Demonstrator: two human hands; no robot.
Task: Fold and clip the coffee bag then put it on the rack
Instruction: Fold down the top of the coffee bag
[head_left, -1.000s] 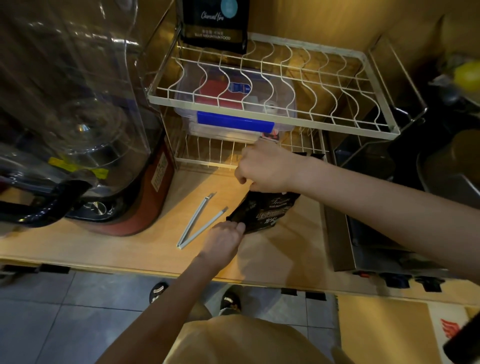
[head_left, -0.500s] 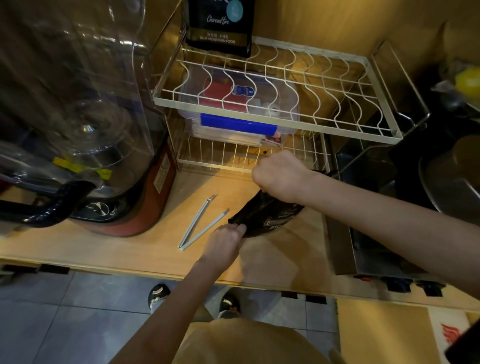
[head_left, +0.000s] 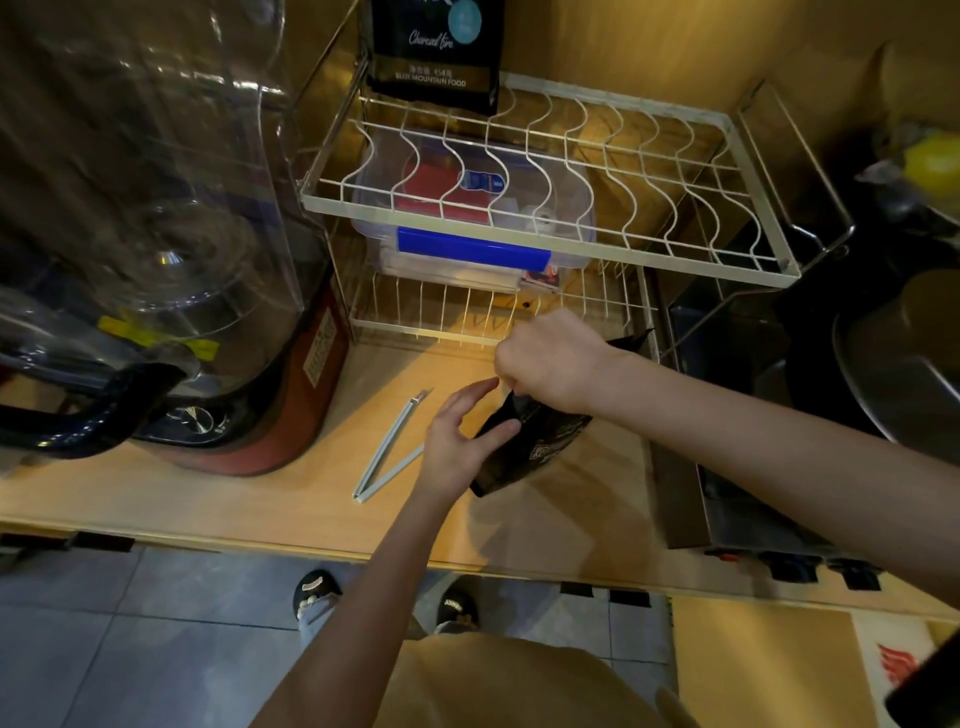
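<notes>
A small black coffee bag (head_left: 540, 447) stands tilted on the wooden counter, just in front of the white wire rack (head_left: 545, 244). My right hand (head_left: 553, 358) is closed on the bag's top edge, hiding it. My left hand (head_left: 462, 441) has its fingers spread against the bag's left side, thumb resting on it. A pale grey sealing clip (head_left: 392, 449) lies open in a V on the counter, just left of my left hand.
A large blender (head_left: 156, 260) with a clear jar fills the left. On the rack's upper shelf stands another black coffee bag (head_left: 436, 49); a clear box with a blue latch (head_left: 472, 223) sits on the lower shelf. A metal appliance (head_left: 727, 467) stands at right.
My left hand has let go of the bag's lower corner and moved up its left side with fingers spread. My right hand stays closed on the top, and the bag stands more upright.
</notes>
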